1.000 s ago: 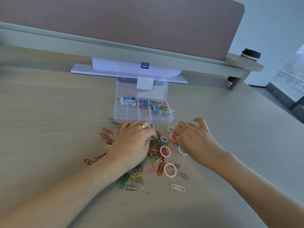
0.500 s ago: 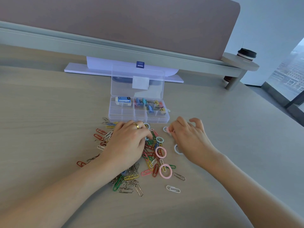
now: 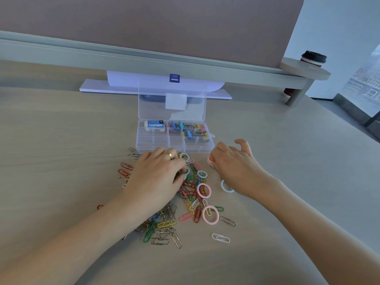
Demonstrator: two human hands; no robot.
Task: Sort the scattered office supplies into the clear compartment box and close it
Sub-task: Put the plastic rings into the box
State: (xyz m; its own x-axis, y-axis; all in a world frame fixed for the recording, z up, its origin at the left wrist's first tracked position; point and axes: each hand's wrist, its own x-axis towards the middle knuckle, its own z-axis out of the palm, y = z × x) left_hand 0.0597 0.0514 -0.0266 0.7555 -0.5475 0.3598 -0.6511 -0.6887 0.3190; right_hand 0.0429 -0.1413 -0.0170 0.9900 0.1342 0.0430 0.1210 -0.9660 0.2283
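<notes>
The clear compartment box (image 3: 144, 146) stands open at the middle of the desk, its lid (image 3: 172, 103) tilted up behind. Inside lie an eraser (image 3: 155, 126) at the back left and coloured binder clips (image 3: 191, 130) at the back right. In front is a pile of coloured paper clips (image 3: 191, 204) with pink rings (image 3: 210, 214) and pale blue rings (image 3: 226, 187). My left hand (image 3: 156, 177) rests palm down on the pile, its fingertips pinching a pale blue ring. My right hand (image 3: 234, 165) is to the right of the pile, fingers closed on small pink rings (image 3: 209, 161).
A white monitor stand base (image 3: 123, 89) lies behind the box against the divider panel (image 3: 144, 23). A dark-lidded cup (image 3: 313, 58) sits on a round shelf at the far right. A lone white paper clip (image 3: 221, 238) lies near the front.
My right hand has moved forward and left towards the box front with pink rings in its fingers. My left hand stays on the pile. The camera view shifted slightly.
</notes>
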